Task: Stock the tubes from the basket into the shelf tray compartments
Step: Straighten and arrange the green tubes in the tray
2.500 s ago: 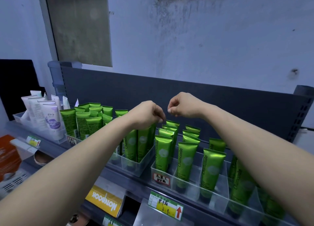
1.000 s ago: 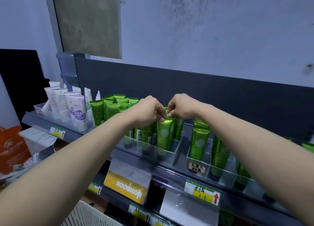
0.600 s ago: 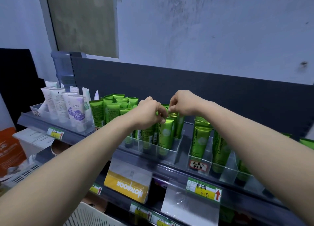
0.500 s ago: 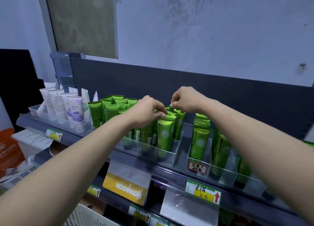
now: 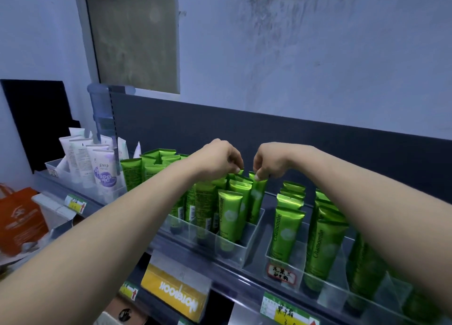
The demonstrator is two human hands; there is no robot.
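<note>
- Nearest us, both forearms come in from the lower corners of the frame and converge toward the centre. Below them, a yellow notebook sign (image 5: 176,293) and a price tag (image 5: 288,312) hang on the shelf edge.
- Just beyond is the clear tray (image 5: 253,236). Its right-hand compartment holds a file of green tubes (image 5: 230,217) standing cap down with the crimped ends up, one behind another.
- To the right, a second tray (image 5: 327,297) with a handwritten label (image 5: 281,272) carries more of the same tubes.
- At the back of the file, in the centre of the frame, the right hand (image 5: 271,159) pinches the crimp of the rear tube (image 5: 256,197) between thumb and forefinger.
- That tube hangs directly under the hand. Its long axis is close to vertical, and its lower end sits inside the tray walls.
- The left hand (image 5: 217,161) is just to the left, near the right hand but apart from it, with its fingers curled down onto the neighbouring crimps. We cannot tell whether it grips one or only steadies them.
- We judge this to be the seating step. The right hand is the nearer one, and the move runs straight down along the tube's axis. The main risk is snagging the tube in front.
- Farther off are white tubes (image 5: 97,168) at the left and the dark back panel (image 5: 318,148). We cannot make out the basket.
</note>
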